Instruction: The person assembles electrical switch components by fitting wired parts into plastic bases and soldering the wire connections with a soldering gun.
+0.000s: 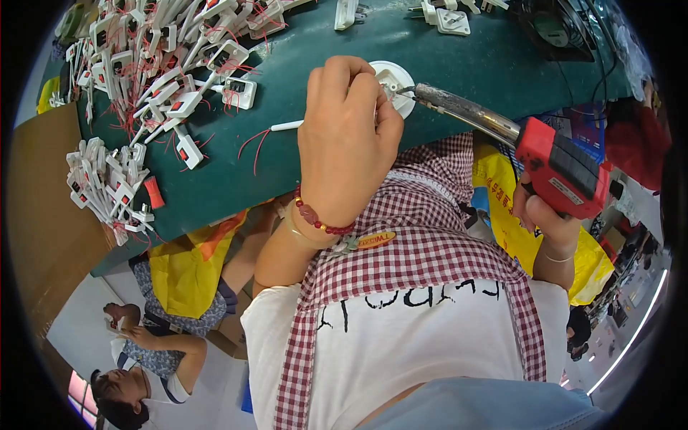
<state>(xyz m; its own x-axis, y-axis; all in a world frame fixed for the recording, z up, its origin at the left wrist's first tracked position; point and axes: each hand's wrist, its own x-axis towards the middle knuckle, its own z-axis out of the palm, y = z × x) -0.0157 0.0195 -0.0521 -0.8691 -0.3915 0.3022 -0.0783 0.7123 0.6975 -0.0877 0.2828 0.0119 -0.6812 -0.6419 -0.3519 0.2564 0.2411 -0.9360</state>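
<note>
My left hand (351, 136) is closed over a round white plastic part (403, 77) at the bench edge, its fingertips pinched at the part's middle. A white cable (287, 125) with bare-ended red wires comes out from beneath this hand; its other end is hidden under the fingers. In my right hand (546, 223) is a red and black soldering gun (560, 166), gripped by its handle. The gun's metal barrel points left, and its tip is at the inside of the round part, close to my left fingertips.
White switch pieces with red wires (183, 100) lie heaped on the green bench (287, 79), with a smaller bundle (107, 183) nearer. White plugs (450, 20) and a black fan-like device (552, 29) are along the far side. Another person (143, 365) sits at lower left.
</note>
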